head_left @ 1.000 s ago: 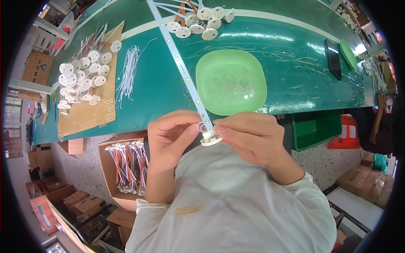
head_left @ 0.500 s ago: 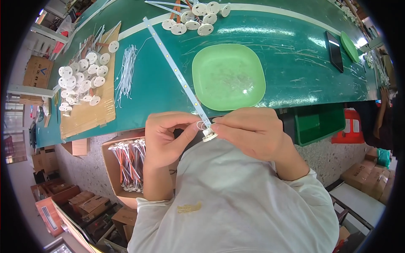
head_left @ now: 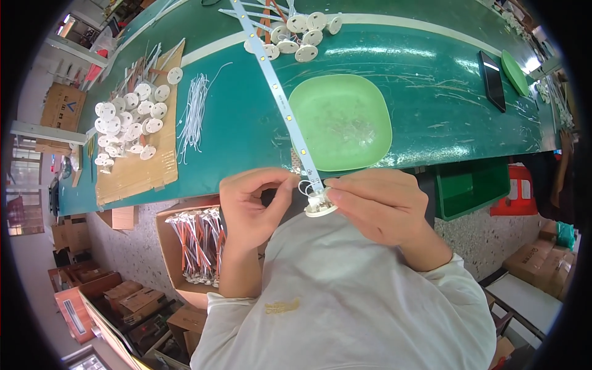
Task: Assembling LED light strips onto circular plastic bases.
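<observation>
A long white LED strip [head_left: 280,98] slants away from me over the table's near edge, its lower end joined to a round white end cap [head_left: 320,211]. My right hand [head_left: 382,206] grips the strip's lower end beside the cap, between thumb and fingers. A thin white wire [head_left: 303,187] makes a small loop at that joint. My left hand [head_left: 253,203] is closed in a pinch at the loop's left side, thumb against index finger; the wire's tip is hidden there. Just beyond the strip, a light-green square tray [head_left: 345,123] lies on the green table.
Left on the table are cardboard [head_left: 132,179] bearing many white round-capped pieces [head_left: 132,114] and a bundle of white wires [head_left: 196,114]. More capped pieces [head_left: 305,52] lie far ahead. A black phone-like slab [head_left: 492,80] lies right. Below stand a filled carton [head_left: 179,271] and a green crate [head_left: 472,191].
The whole view has shifted slightly. Both hands, with the strip and cap, have come a little nearer my body and to the right. Both grips look the same.
</observation>
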{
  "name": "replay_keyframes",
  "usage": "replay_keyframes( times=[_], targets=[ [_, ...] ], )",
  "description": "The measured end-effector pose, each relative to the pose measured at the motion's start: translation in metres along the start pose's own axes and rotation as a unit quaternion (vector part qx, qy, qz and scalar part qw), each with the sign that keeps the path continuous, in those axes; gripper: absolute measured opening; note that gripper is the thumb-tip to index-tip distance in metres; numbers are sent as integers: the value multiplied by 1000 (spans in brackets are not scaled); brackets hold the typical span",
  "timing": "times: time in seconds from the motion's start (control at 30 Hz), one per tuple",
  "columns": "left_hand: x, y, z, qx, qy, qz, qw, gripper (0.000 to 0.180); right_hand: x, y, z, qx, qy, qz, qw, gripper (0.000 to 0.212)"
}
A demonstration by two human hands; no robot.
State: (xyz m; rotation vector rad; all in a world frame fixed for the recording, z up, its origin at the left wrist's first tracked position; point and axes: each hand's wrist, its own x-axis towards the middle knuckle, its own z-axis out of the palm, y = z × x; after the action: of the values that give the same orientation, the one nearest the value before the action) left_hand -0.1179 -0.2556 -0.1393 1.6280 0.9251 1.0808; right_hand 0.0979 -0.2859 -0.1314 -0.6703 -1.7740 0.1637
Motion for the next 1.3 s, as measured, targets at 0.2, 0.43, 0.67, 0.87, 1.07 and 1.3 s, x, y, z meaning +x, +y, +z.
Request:
replay_keyframes(
  times=[0.2, 0.43, 0.67, 0.87, 1.07, 1.3],
  targets=[
    [-9, -2, 6, -289, -114, 56, 949, 52, 8, 5, -2, 11, -11, -17, 1000, 25],
    [-10, -23, 13, -337, -27, 51, 940, 44, 36, 19, -10, -44, -75, 60, 994, 27],
    [0, -25, 9, -344, 16, 34, 938, 37, 55, 59, -25, -210, -393, 184, 876, 22],
    [18, -23, 12, -231, 63, 39, 970, 38, 57, 65, -22, -199, -431, 198, 857, 14],
    [30, -21, 24, -220, 91, 48, 970, 38, 45, 61, -30, -149, -330, 197, 911, 12],
    [42, 0, 42, -253, 93, 50, 962, 39, 48, 34, -27, 91, -34, 341, 935, 5]
  ],
)
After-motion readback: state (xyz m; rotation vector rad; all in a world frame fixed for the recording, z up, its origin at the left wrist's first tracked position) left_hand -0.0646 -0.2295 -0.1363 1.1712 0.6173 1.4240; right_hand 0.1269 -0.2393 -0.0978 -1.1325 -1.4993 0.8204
